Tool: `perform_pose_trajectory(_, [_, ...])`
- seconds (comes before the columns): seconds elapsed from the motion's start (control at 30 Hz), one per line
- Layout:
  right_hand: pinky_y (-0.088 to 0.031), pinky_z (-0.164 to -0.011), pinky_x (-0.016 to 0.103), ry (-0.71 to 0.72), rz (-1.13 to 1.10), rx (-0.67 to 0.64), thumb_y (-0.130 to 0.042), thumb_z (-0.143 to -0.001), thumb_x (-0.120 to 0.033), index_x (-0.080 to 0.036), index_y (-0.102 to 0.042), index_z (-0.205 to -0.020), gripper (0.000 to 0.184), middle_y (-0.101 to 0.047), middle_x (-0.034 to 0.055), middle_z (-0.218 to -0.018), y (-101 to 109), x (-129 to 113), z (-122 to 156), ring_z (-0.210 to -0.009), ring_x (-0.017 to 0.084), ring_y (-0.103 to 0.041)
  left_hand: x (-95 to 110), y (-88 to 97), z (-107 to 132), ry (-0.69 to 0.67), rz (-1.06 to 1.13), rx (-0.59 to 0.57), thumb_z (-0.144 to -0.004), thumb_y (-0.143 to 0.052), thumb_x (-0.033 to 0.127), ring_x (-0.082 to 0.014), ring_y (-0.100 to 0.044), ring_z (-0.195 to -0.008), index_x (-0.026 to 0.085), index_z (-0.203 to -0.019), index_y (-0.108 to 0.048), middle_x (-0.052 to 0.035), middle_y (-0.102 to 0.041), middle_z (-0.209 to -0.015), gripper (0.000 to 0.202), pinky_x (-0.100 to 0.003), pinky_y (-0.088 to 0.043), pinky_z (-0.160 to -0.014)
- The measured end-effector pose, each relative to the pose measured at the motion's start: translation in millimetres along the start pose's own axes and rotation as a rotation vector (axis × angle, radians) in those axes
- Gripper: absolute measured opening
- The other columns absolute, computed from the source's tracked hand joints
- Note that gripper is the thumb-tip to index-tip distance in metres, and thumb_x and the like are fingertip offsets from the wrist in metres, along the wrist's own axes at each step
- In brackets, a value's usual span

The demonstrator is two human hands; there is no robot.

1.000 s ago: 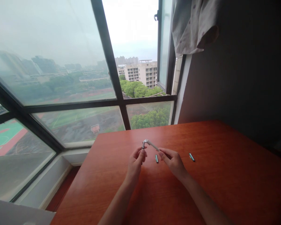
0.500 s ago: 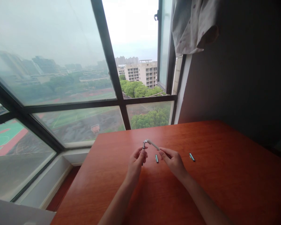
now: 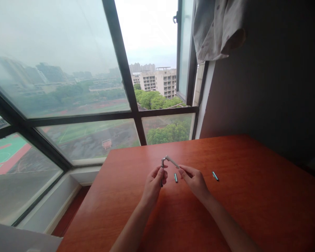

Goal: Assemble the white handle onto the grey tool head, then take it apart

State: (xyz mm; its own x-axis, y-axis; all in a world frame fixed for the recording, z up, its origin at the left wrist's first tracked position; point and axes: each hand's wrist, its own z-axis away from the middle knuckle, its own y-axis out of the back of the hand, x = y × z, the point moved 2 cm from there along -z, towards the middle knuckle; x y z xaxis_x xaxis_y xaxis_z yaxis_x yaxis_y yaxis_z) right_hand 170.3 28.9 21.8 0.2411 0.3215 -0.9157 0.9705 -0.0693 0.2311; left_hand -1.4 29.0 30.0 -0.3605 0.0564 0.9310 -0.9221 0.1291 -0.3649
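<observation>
In the head view, our left hand (image 3: 152,184) grips a slim metal handle (image 3: 162,162), thumb and fingers closed around its shaft, so that its shiny bent top stands above the fingertips and its dark lower end shows just below them. Our right hand (image 3: 195,180) pinches the near end of a slender pale stick (image 3: 173,162) between thumb and forefinger; the stick slants up and away from those fingers toward the bent top, and we cannot tell whether its far tip touches the metal or only passes close by. Between the two sets of fingers, a little below the stick, a small green-and-dark piece (image 3: 175,177) lies on the reddish wooden table (image 3: 115,196), and a second green-and-dark piece (image 3: 215,176) lies to the right of the right-hand fingers, well apart from them. We judge the handle to be stiff and fairly light, its polished metal likely slippery, so a hold around the shaft below the bend, where our left fingers sit, seems steadiest. The stick looks lighter, perhaps with a slight give, and pinching it near its end leaves the far tip free, though a hold closer to the middle would wobble less
</observation>
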Motion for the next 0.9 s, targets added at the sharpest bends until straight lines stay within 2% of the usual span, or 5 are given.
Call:
perform_pose_trajectory(0.1, [-0.042, -0.051, 0.021, 0.007, -0.014, -0.025, -0.053, -0.087, -0.045, -0.012, -0.073, -0.095, 0.040, -0.062, 0.0023, -0.063, -1, -1, 0, -0.056, 0.014, -0.056, 1, -1.1, 1, 0.008, 0.017, -0.003, -0.081, -0.063, 0.045, -0.0068, -0.040, -0.053, 0.015, -0.098, -0.063, 0.0011, -0.051, -0.066, 0.034, -0.021, -0.028, -0.051])
perform_pose_trajectory(0.3, [-0.047, -0.056, 0.023, 0.010, 0.051, 0.056, -0.052, -0.087, -0.046, -0.013, -0.073, -0.097, 0.041, -0.065, 0.0043, -0.066, 2, 0, -2, -0.061, 0.017, -0.059, 6, -7.5, 4, 0.037, 0.078, -0.010, -0.077, -0.066, 0.046, -0.0063, -0.040, -0.052, 0.015, -0.094, -0.063, 0.0021, -0.049, -0.063, 0.036, -0.021, -0.028, -0.051])
perform_pose_trajectory(0.67, [-0.043, -0.050, 0.022, -0.043, -0.051, 0.017, -0.052, -0.087, -0.047, -0.011, -0.071, -0.099, 0.042, -0.061, 0.0026, -0.062, 2, -5, 0, -0.056, 0.014, -0.057, 8, -11.7, 7, 0.046, 0.150, -0.020, -0.077, -0.067, 0.044, -0.0072, -0.041, -0.054, 0.015, -0.095, -0.063, 0.0012, -0.051, -0.065, 0.034, -0.022, -0.030, -0.054])
perform_pose_trajectory(0.9, [-0.042, -0.050, 0.022, -0.025, -0.046, 0.011, -0.052, -0.087, -0.049, -0.011, -0.071, -0.097, 0.044, -0.060, 0.0020, -0.060, 1, -5, 0, -0.056, 0.014, -0.056, 6, -10.7, 6, 0.040, 0.154, -0.016, -0.079, -0.067, 0.042, -0.0072, -0.041, -0.055, 0.016, -0.096, -0.063, 0.0011, -0.051, -0.065, 0.032, -0.021, -0.030, -0.054])
